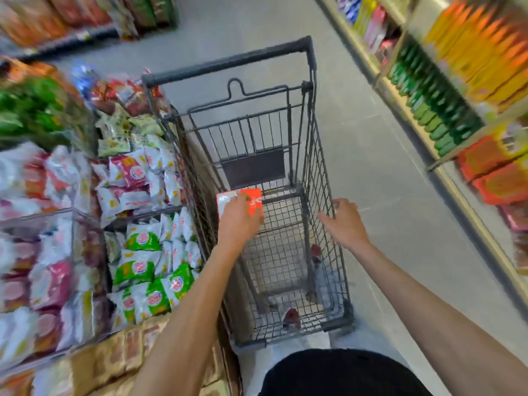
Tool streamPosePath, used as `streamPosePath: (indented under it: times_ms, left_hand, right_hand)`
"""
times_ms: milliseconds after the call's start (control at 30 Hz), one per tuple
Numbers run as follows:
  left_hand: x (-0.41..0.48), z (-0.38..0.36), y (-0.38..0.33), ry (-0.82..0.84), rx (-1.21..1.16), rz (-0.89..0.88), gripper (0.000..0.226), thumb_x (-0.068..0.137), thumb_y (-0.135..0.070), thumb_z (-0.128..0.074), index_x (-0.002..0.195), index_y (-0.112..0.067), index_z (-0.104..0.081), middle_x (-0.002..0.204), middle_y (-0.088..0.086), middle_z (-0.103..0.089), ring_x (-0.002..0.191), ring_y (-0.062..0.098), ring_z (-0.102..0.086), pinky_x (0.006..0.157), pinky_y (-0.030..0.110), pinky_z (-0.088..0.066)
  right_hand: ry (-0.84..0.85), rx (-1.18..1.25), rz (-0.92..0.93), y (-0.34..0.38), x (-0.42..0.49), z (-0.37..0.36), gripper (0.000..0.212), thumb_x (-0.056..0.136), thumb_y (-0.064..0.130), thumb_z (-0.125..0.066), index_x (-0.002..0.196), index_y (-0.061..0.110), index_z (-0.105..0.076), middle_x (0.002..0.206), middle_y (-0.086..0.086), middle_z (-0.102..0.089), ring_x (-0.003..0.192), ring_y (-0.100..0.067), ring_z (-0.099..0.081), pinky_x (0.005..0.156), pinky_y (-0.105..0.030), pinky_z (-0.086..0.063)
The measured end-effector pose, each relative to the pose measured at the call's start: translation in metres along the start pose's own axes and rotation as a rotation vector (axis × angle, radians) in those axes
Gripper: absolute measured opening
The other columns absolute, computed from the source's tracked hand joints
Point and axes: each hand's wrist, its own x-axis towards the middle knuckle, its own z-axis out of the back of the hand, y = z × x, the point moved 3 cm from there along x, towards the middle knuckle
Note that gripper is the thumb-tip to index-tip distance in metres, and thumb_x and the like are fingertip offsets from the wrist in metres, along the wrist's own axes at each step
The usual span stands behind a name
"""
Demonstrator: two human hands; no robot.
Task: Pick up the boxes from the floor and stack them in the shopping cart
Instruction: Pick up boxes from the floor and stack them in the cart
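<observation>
A grey wire shopping cart [310, 90] stands in the aisle straight ahead of me, its basket otherwise empty. My left hand [238, 221] holds a flat red and white box [251, 200] over the cart's left side, inside the basket near the folded child seat. My right hand [344, 221] grips the top wire of the cart's right wall. No boxes show on the floor in this view.
A low display of snack packets [143, 238] presses against the cart's left side. Shelves of orange and green packages [445, 104] line the right of the aisle. Grey tiled floor [371, 155] runs between cart and right shelves.
</observation>
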Motion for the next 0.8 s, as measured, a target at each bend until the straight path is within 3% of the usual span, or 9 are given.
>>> streamPosePath:
  times_ms: [200, 367, 500, 633, 800]
  left_hand:
    - [-0.046, 0.020, -0.085, 0.024, -0.010, -0.254, 0.025, 0.095, -0.026, -0.059, 0.115, -0.012, -0.062, 0.106, 0.003, -0.065, 0.098, 0.021, -0.061, 0.082, 0.034, -0.048]
    - [-0.081, 0.005, -0.167, 0.099, 0.009, -0.490, 0.024, 0.095, -0.024, -0.060, 0.115, -0.012, -0.063, 0.103, -0.002, -0.063, 0.096, 0.019, -0.061, 0.087, 0.037, -0.051]
    - [-0.123, -0.028, -0.224, 0.209, 0.077, -0.688, 0.026, 0.095, -0.033, -0.059, 0.118, -0.021, -0.061, 0.108, -0.005, -0.063, 0.099, 0.014, -0.061, 0.088, 0.040, -0.053]
    - [-0.178, -0.062, -0.280, 0.273, 0.111, -0.882, 0.026, 0.096, -0.032, -0.060, 0.118, -0.019, -0.062, 0.110, -0.005, -0.064, 0.098, 0.013, -0.060, 0.086, 0.035, -0.052]
    - [-0.257, -0.111, -0.346, 0.406, 0.096, -0.994, 0.026, 0.097, -0.030, -0.061, 0.120, -0.018, -0.062, 0.114, -0.004, -0.064, 0.099, 0.013, -0.060, 0.086, 0.030, -0.048]
  right_hand:
    - [-0.107, 0.022, 0.095, -0.008, -0.070, 0.058, 0.053, 0.093, 0.036, -0.064, 0.138, 0.012, -0.049, 0.134, -0.008, -0.054, 0.123, -0.023, -0.052, 0.107, -0.040, -0.041]
    - [-0.275, -0.146, 0.113, -0.035, -0.131, 0.117, 0.051, 0.096, 0.041, -0.054, 0.141, 0.019, -0.047, 0.138, -0.008, -0.049, 0.127, -0.028, -0.046, 0.105, -0.042, -0.039]
    - [-0.419, -0.123, 0.011, -0.083, -0.187, 0.154, 0.051, 0.098, 0.043, -0.051, 0.142, 0.021, -0.045, 0.139, -0.005, -0.048, 0.127, -0.026, -0.044, 0.104, -0.041, -0.039]
    - [-0.548, -0.061, -0.116, -0.147, -0.247, 0.185, 0.049, 0.097, 0.044, -0.051, 0.141, 0.023, -0.046, 0.139, -0.003, -0.048, 0.126, -0.024, -0.045, 0.104, -0.041, -0.040]
    - [-0.709, 0.039, -0.321, -0.249, -0.346, 0.212, 0.049, 0.097, 0.042, -0.054, 0.141, 0.022, -0.047, 0.139, -0.002, -0.049, 0.127, -0.024, -0.045, 0.105, -0.040, -0.039]
